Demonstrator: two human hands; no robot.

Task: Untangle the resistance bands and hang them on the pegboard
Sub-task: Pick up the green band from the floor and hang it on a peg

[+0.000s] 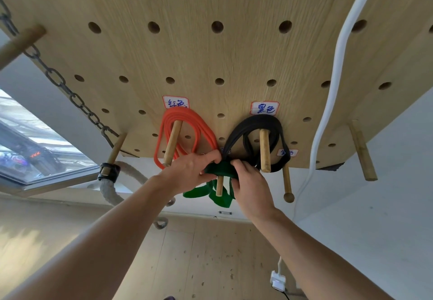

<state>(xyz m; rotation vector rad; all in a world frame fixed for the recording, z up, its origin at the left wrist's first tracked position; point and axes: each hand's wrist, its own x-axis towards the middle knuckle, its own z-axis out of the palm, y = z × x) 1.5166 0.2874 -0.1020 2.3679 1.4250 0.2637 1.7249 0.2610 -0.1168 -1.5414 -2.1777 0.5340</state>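
Head view. Item: green band (220, 171), soft, limp and light, bunched over the short peg (219, 186) at the pegboard (210, 53) lower edge, below the orange band (185, 133) and black band (255, 140). Your left hand (189, 173) and right hand (250, 187) both pinch its top fold. Hold it there; expect stretch and slipping loops.

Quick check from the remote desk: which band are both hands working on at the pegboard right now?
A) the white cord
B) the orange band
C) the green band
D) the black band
C: the left hand and the right hand both grip the green band at its peg, while the orange band and the black band hang on their own pegs.
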